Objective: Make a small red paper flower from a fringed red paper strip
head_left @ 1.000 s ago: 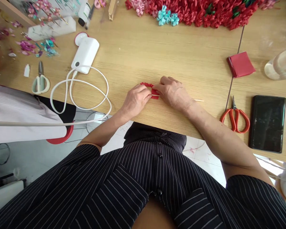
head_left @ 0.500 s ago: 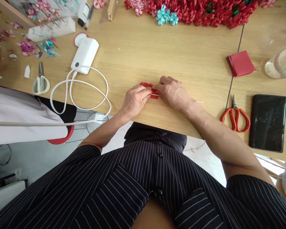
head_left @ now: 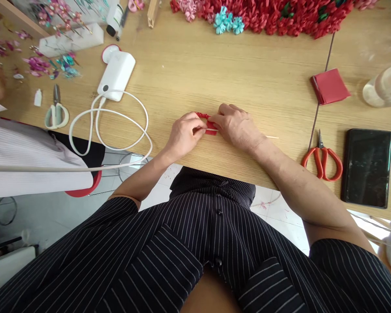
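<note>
On the bench [head_left: 169, 82], at far left, a vial [head_left: 38, 98] stands near the white scissors [head_left: 56, 116]. Next comes a white device [head_left: 117, 76], its cable [head_left: 147, 124] looping over the bench's front edge. The left hand [head_left: 186, 134] rests at the left side of the red cloth [head_left: 211, 126], thumb and forefinger bent toward each other there; I cannot tell whether its grip pinches anything. A ruffled red strip [head_left: 202, 114] lies just beyond the cloth, between the hands. The right hand [head_left: 235, 126] has its fingertips on the cloth's right side; whether that grip pinches or only presses is hidden. A pale stick [head_left: 272, 137] shows past the right wrist. Farther right lie the red scissors [head_left: 322, 163], red squares [head_left: 330, 86] and a tablet [head_left: 367, 168].
</note>
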{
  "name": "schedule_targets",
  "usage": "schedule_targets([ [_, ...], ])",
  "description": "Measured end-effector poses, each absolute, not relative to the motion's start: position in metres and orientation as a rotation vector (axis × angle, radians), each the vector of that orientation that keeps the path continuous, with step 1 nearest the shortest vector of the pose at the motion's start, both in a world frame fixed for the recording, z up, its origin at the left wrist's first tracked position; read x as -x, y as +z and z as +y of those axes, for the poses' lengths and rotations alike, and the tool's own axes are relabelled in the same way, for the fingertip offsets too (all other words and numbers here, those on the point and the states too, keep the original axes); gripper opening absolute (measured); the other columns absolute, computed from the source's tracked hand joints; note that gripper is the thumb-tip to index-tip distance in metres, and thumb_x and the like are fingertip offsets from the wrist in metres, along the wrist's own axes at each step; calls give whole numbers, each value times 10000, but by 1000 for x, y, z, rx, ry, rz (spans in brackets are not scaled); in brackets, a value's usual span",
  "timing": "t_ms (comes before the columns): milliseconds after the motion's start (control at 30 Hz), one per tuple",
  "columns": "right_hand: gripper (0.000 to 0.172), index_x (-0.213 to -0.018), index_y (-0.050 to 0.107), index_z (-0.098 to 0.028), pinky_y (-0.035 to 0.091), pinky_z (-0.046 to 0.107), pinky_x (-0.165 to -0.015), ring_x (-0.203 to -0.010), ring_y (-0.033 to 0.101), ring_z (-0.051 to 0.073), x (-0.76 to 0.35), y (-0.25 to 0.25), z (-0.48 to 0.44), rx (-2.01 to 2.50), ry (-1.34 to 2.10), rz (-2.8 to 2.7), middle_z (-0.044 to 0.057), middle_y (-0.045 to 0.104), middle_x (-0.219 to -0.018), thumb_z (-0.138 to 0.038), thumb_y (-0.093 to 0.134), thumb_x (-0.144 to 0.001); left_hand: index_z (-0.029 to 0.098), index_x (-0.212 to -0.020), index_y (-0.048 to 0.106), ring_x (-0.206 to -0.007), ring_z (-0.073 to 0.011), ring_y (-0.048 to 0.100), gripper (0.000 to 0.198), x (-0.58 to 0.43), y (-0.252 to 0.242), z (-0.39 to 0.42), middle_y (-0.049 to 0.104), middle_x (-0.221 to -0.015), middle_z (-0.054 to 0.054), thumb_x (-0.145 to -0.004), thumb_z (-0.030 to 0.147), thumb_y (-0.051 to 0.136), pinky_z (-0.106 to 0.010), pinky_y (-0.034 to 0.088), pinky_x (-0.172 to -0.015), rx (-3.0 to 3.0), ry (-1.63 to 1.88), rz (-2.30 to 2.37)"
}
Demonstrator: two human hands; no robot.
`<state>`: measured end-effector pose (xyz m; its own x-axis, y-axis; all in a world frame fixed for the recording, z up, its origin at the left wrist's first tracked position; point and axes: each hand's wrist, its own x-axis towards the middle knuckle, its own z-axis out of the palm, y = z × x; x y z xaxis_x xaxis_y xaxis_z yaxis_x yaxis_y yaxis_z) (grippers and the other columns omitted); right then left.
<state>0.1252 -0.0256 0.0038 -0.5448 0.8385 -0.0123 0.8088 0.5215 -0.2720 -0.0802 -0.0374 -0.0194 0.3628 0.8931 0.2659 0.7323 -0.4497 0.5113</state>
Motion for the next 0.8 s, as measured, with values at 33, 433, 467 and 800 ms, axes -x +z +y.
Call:
schedule_targets([
  [33,357,-1227,678,-184,419,360,-843,-1041,577,256,-126,4,-26,1423,372,-2631,144,660,-1145,-277,356,-1105,183,-874,763,-823,-144,661,122,81,-19,-38,710,-911,-14,-889,85,692,-289,542,-783,-2323,740,1431],
  [433,389,-1248,686,-197,432,359,-845,-1045,578,259,-126,-3,-24,1407,334,-2622,134,653,-1091,-338,351,-1108,186,-839,757,-887,-155,674,143,82,-18,-37,718,-910,-9,-893,74,685,-302,556,-850,-2291,739,1402],
  [467,384,-1245,685,-199,435,358,-849,-1052,578,260,-126,-2,-24,1413,338,-2626,133,653,-1096,-336,354,-1107,185,-835,755,-886,-154,674,147,82,-18,-37,715,-904,-8,-891,69,686,-299,556,-847,-2288,748,1396],
  [800,391,-1249,691,-184,437,377,-878,-1074,574,271,-125,0,-24,1418,384,-2627,149,654,-1126,-295,345,-1104,211,-914,781,-899,-157,657,143,89,-27,-38,707,-944,-16,-969,158,661,-298,545,-828,-2350,835,1295],
])
